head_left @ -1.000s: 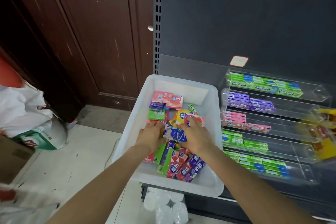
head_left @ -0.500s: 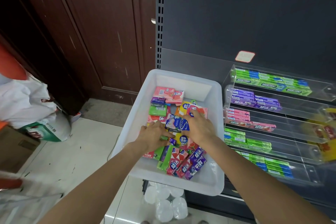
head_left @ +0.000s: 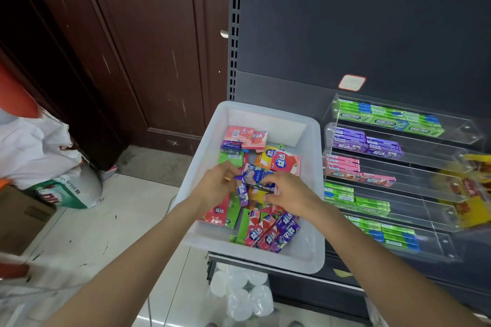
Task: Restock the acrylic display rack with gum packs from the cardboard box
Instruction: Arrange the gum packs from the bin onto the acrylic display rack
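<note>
- Left grip [head_left: 216, 188] pinches a slim purple gum pack [head_left: 242, 191] by its upper end, long axis hanging near upright over the white bin [head_left: 265, 114].
- Right grip [head_left: 288, 192] closes on a dark pack [head_left: 261, 188] lying crosswise, just beside it.
- Acrylic rack [head_left: 393, 167] stands to the right, so the right hand is nearer; its purple row [head_left: 366, 143] likely suits the slim pack.

White translucent bin [head_left: 313, 223] of pink, purple, green, orange gum packs [head_left: 268, 231]. Clear acrylic rack [head_left: 451, 194] with green-blue, purple, pink rows. Dark brown door [head_left: 132, 48]; charcoal shelf panel [head_left: 358, 21].
</note>
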